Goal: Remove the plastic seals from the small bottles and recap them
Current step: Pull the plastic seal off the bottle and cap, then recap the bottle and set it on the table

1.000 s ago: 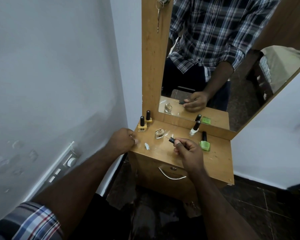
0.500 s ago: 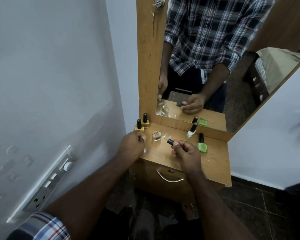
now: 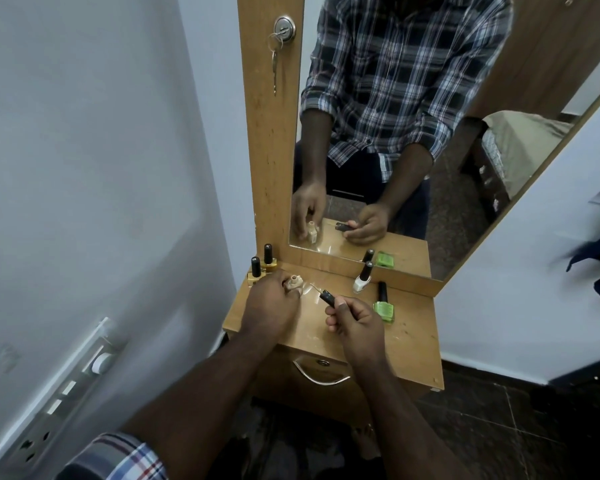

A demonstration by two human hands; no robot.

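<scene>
The left hand (image 3: 269,304) grips a small uncapped beige glass bottle (image 3: 294,283) on the wooden surface (image 3: 409,336). The right hand (image 3: 355,322) pinches its black brush cap (image 3: 327,296) just beside it.

My left hand (image 3: 272,303) covers most of the open beige bottle (image 3: 294,283), so only its neck and a bit of one side peek out past my knuckles. The black cap (image 3: 327,297) is half buried in my right hand (image 3: 355,323), and the brush sticking out of it is so thin I can barely make it out. The base of the nearer yellow bottle (image 3: 255,271) sits partly behind my left hand. Can't read the tiny marks on any cap tops. My shirt sleeve (image 3: 118,459) gets chopped off by the bottom edge.
</scene>
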